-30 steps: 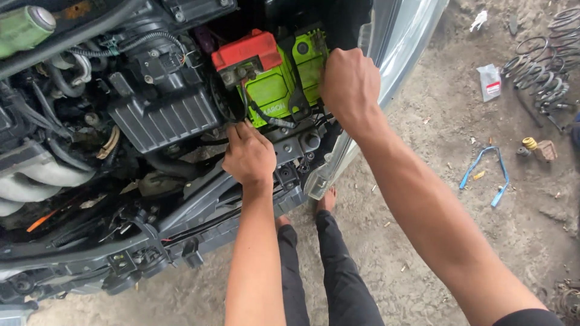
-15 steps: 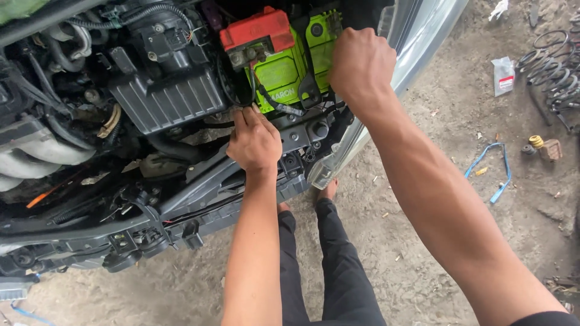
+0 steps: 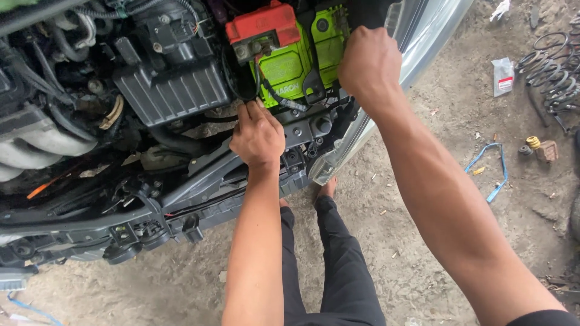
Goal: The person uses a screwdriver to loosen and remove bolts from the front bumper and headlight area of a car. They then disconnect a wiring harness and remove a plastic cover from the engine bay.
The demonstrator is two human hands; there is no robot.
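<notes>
A bright green car battery (image 3: 290, 63) with a red terminal cover (image 3: 261, 24) sits in the open engine bay, crossed by a black hold-down bracket (image 3: 315, 66). My left hand (image 3: 257, 136) reaches in under the battery's near left corner, fingers pressed against its lower edge and the black cable there. My right hand (image 3: 370, 63) is closed over the battery's right edge next to the silver fender (image 3: 423, 36); what the fingers hold is hidden.
A black ribbed air box (image 3: 172, 90) and hoses fill the bay to the left. The black front crossmember (image 3: 181, 193) runs below. On the dirt ground lie coil springs (image 3: 553, 60), a blue strap (image 3: 492, 169), a white packet (image 3: 502, 75) and a small yellow-topped part (image 3: 539, 148).
My view has drifted, so the engine bay sits higher in the frame. Both hands stay at the battery, the left one a little lower along its front edge.
</notes>
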